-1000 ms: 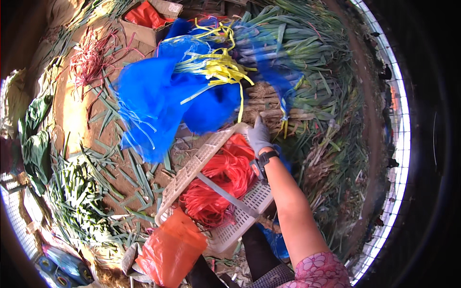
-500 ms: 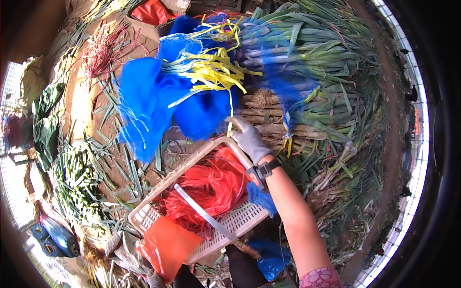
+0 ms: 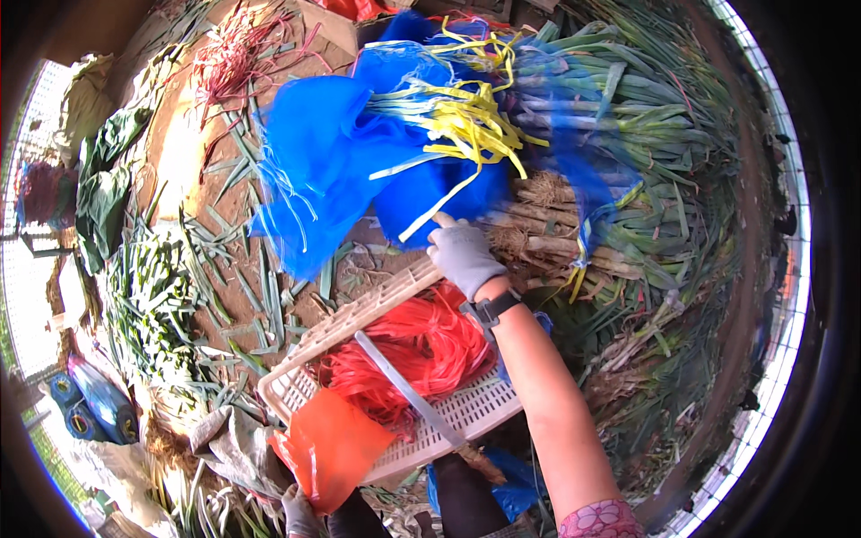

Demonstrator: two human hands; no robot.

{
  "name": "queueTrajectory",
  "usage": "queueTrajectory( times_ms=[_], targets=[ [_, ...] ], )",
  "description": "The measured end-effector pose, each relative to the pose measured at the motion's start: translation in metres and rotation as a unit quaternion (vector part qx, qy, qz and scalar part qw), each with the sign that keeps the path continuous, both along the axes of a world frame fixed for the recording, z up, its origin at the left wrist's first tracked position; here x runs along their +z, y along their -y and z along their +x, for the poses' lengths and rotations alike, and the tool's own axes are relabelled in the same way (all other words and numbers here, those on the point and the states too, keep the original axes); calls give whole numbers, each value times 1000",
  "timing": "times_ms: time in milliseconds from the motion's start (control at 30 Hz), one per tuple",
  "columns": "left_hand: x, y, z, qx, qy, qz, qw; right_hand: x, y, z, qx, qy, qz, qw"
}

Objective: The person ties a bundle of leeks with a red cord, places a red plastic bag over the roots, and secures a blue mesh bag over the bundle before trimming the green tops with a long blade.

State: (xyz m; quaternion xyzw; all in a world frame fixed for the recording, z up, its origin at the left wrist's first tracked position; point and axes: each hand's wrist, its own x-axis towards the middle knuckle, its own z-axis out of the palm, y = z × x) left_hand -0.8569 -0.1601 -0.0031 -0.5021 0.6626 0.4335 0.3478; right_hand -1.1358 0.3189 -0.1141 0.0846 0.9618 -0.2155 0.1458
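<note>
My right hand (image 3: pixel 466 255), in a grey glove, reaches over the far rim of a pale plastic basket (image 3: pixel 309 345). Its index finger sticks out against a thin yellow strip (image 3: pixel 439 206), while the other fingers curl in. That strip hangs from a bunch of yellow strips (image 3: pixel 475 125) lying on blue cloth (image 3: pixel 309 143). Red plastic strips (image 3: pixel 430 345) are heaped in the basket under its light handle (image 3: pixel 399 386). At the bottom edge, my gloved left hand (image 3: pixel 300 516) is closed at the lower corner of an orange plastic sheet (image 3: pixel 332 448); it shows only in part.
Leeks (image 3: pixel 619 134) are piled along the right side, roots toward the middle. Cut leek leaves (image 3: pixel 269 287) litter the brown ground. A heap of thin red ties (image 3: pixel 233 63) lies at the far left. Blue rolls (image 3: pixel 99 403) and a grey sack (image 3: pixel 238 448) stand near left.
The view has shifted, so most things appear farther right. My right hand has moved left relative to the basket, and the yellow strip's lower end has swung left. More of my left hand shows.
</note>
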Motion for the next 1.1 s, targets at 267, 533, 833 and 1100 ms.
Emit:
queueTrajectory(
  times_ms=[267,533,833,1100],
  targets=[
    [-12,9,11,161,13,27,987,-39,57,-41,238,65,231,941],
    [-55,38,53,258,-129,58,956,-85,37,-53,280,20,353,893],
    [-57,41,41,266,-116,77,954,-41,37,-61,159,-10,258,953],
    [-61,59,40,206,-141,70,966,-48,38,-103,142,-90,282,945]
  ],
)
